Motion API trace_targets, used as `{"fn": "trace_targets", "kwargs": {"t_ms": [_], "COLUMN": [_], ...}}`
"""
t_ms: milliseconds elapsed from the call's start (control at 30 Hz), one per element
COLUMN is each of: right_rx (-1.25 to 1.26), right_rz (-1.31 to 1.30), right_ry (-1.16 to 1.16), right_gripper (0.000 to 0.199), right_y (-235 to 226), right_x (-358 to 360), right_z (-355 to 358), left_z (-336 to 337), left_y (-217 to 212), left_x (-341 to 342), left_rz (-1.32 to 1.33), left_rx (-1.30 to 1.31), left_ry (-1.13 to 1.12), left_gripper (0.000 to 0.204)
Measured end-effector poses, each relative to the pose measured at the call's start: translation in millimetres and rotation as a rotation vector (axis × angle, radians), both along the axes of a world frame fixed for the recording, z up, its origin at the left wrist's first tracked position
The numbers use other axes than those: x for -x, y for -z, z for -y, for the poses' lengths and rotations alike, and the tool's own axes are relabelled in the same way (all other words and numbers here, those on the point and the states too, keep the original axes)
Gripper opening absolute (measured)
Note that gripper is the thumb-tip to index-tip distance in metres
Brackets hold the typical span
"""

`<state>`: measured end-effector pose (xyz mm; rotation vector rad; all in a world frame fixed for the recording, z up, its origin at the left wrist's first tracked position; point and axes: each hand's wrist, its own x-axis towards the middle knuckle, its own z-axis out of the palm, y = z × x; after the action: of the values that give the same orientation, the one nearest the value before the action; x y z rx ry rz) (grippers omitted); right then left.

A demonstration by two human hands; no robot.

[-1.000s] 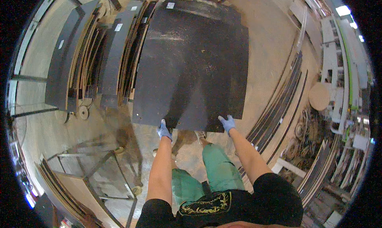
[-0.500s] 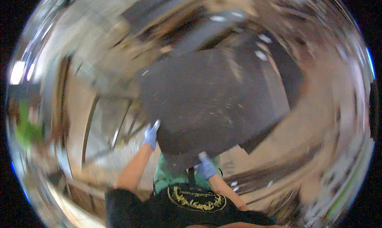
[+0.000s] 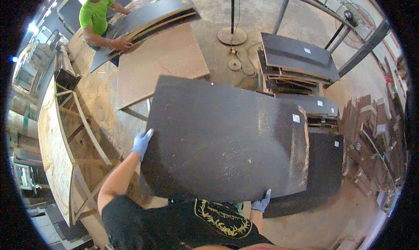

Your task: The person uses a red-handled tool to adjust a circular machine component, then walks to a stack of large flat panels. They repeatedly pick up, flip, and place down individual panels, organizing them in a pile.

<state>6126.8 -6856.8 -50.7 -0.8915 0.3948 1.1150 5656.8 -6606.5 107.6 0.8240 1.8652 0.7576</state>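
A large dark board point(image 3: 218, 136) with a scuffed face and one worn, chipped edge spans the space in front of me. On its left edge, my left hand point(image 3: 141, 144) in a blue glove grips it, thumb on top and the other fingers hidden beneath. My right hand point(image 3: 261, 202), gloved the same way, holds the near edge towards the right, its thumb against the face. A small white label point(image 3: 296, 118) sticks near the worn edge. Another dark board point(image 3: 325, 162) lies lower, partly covered by the held one.
A co-worker in a green shirt point(image 3: 94, 15) handles dark boards point(image 3: 161, 14) above a brown tabletop point(image 3: 163, 58) at the far left. Stacked boards point(image 3: 301, 56) stand at the far right. A wooden-framed table point(image 3: 54, 158) is left; dark strips point(image 3: 369, 141) lie right. A fan stand point(image 3: 232, 35) stands beyond.
My view has swung round and is sharper now. The held board extends further right, and my right hand has moved right along its near edge. The left hand stays on the left edge.
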Motion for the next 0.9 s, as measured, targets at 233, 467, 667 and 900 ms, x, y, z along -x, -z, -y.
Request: {"fn": "trace_targets", "kwargs": {"t_ms": [233,467,667,900], "right_rx": [-0.106,-0.285,-0.366,0.718], "right_rz": [-0.042,-0.099,-0.018,0.504], "right_ry": [-0.275,-0.393,-0.902,-1.005], "right_gripper": [0.044,0.032,0.040,0.042], "right_y": [-68.6,-41.7,61.9,96.2], "right_x": [109.8,244.4,278.6,153.0], "right_z": [-189.5,-404.3,-437.4,-228.4], "left_z": [1.5,-122.6,-240.9,-214.6], "left_y": [82.4,104.9,120.8,154.5], "left_x": [182.6,331.1,328.0,76.3], "left_rz": [-0.066,0.027,-1.244,-0.125], "left_rx": [-0.139,-0.158,-0.091,-0.671], "left_ry": [-0.338,-0.556,-0.004,0.707], "left_gripper": [0.046,0.046,0.075,0.061]}}
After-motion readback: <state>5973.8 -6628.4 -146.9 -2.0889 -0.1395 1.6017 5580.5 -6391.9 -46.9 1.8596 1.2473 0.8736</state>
